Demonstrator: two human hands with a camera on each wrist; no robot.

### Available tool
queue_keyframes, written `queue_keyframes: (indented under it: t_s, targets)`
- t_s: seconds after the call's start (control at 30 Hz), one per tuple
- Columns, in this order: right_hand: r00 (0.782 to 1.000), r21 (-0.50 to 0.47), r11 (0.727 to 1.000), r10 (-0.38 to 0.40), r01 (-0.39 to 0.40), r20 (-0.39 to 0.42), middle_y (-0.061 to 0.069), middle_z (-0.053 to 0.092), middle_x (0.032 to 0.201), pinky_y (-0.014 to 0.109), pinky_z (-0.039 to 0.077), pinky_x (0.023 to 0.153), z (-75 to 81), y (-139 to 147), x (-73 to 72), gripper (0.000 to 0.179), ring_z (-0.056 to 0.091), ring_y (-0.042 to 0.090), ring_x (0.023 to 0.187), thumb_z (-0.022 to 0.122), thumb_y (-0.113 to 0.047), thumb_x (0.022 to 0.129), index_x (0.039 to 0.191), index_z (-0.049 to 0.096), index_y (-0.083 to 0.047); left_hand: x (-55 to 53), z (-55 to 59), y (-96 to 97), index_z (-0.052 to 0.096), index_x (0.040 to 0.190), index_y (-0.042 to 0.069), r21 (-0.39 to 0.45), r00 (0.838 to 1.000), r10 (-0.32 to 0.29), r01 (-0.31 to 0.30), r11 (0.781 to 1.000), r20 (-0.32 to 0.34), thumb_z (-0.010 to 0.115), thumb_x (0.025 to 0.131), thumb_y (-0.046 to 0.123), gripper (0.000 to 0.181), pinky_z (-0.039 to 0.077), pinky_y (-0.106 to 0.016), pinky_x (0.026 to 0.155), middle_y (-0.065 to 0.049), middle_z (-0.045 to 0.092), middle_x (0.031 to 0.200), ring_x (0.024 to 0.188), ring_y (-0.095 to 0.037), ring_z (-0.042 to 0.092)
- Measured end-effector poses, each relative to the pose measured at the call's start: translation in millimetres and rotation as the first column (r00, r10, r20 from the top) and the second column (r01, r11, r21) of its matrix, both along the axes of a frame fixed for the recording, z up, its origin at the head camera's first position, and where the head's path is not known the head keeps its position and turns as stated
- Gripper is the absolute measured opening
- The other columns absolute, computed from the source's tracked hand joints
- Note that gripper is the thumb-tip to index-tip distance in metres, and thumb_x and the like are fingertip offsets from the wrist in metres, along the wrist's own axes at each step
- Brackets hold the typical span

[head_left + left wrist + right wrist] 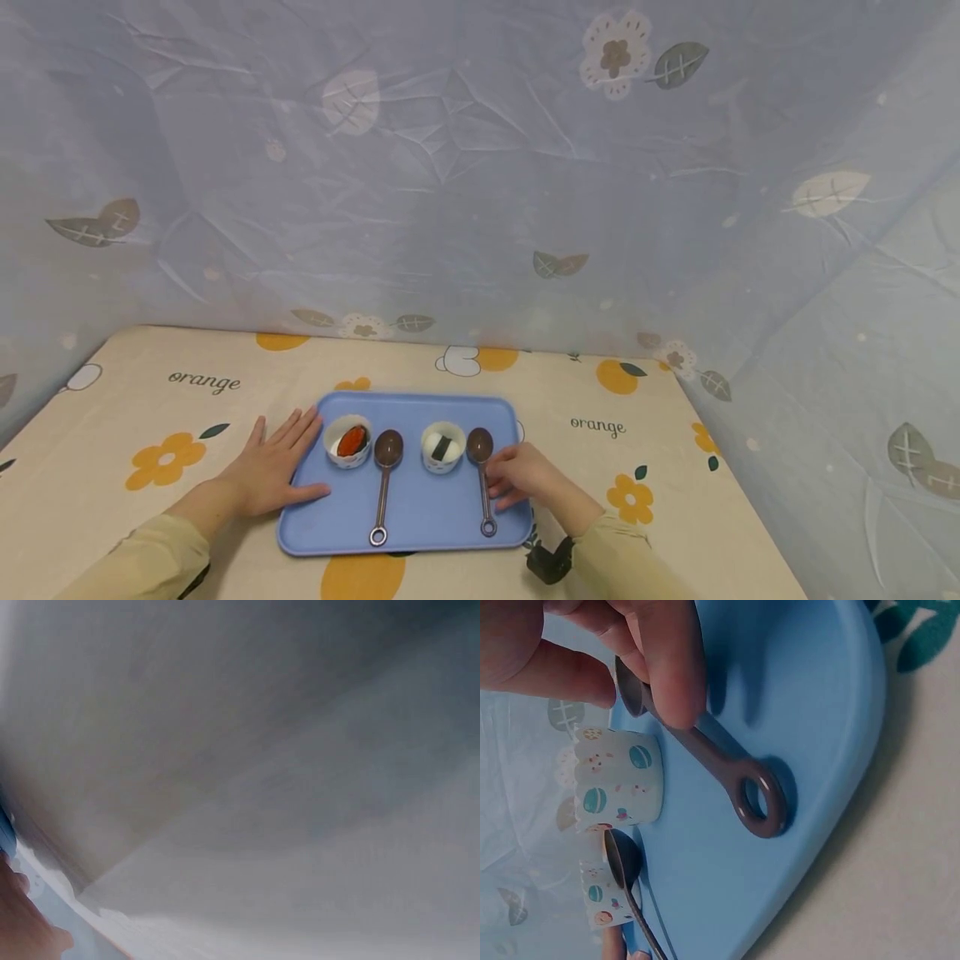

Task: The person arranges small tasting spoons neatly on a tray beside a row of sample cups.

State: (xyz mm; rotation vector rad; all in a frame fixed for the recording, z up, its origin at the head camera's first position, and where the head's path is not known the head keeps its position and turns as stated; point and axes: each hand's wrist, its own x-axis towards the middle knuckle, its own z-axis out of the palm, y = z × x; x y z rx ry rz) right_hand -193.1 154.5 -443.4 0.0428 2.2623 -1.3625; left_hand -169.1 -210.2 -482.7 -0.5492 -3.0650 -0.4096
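My left hand (264,472) rests with spread fingers over the left edge of the blue tray (431,533), its thumb lying over the tray's surface. In the left wrist view only a sliver of that hand (30,922) shows at the lower left. At the tray's right side, my right hand (525,475) hovers with bent fingers beside the handle of a brown spoon (488,527). In the right wrist view a fingertip (676,705) overlaps that handle, and the thumb stands apart from it. Whether the finger touches the handle is unclear. The spoon lies on the tray.
A second brown spoon (387,450) lies left of the middle. Two patterned paper cups stand on the tray: one cup (337,454) holds an orange-topped sushi piece, the other cup (442,467) a white piece with a dark band. Grey-blue cloth (480,208) hangs behind the table.
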Motion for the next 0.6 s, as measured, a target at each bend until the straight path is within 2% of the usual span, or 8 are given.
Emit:
queue_keyframes:
  t_s: [0.27,0.37,0.47,0.6]
  targets:
    - [0.996,0.137,0.99,0.0,0.013,-0.093,0.015,0.065,0.085,0.031,0.057,0.056,5.5,6.6,-5.3,0.027,0.065,0.019,0.069,0.058,-0.013,0.086,0.102,0.062,0.007,-2.2,0.0,-0.4,0.029,0.143,-0.002,-0.004,1.0,0.012,-0.012,1.0,0.005,0.056,0.073,0.07,0.104,0.007,-0.071,0.106,-0.021,0.026,0.151,0.138,-0.045,0.023]
    - [0.985,0.202,0.979,0.032,0.002,-0.167,0.015,0.064,0.088,0.03,0.057,0.056,6.7,11.1,-6.9,0.027,0.063,0.02,0.072,0.059,-0.017,0.087,0.103,0.062,0.004,-1.9,-1.1,-1.0,0.029,0.143,-0.002,0.0,1.0,0.016,-0.016,1.0,0.013,0.056,0.073,0.07,0.104,0.008,-0.07,0.106,-0.022,0.026,0.151,0.137,-0.046,0.023]
    - [0.958,0.281,0.96,0.1,-0.022,-0.269,0.014,0.065,0.098,0.032,0.056,0.065,6.7,15.6,-8.4,0.031,0.063,0.022,0.082,0.06,-0.024,0.088,0.106,0.063,0.001,-1.6,-0.8,-1.1,0.028,0.143,-0.002,0.01,0.999,0.021,-0.022,1.0,0.026,0.056,0.074,0.07,0.104,0.007,-0.07,0.107,-0.022,0.025,0.151,0.138,-0.047,0.02]
    - [0.906,0.335,0.941,0.187,-0.054,-0.379,0.018,0.061,0.119,0.044,0.05,0.09,7.7,20.1,-8.5,0.045,0.058,0.032,0.109,0.06,-0.035,0.088,0.118,0.059,-0.001,-1.4,0.9,-1.1,0.028,0.144,-0.001,0.022,0.999,0.028,-0.029,0.999,0.028,0.056,0.074,0.069,0.102,0.006,-0.07,0.106,-0.022,0.023,0.152,0.137,-0.049,0.018]
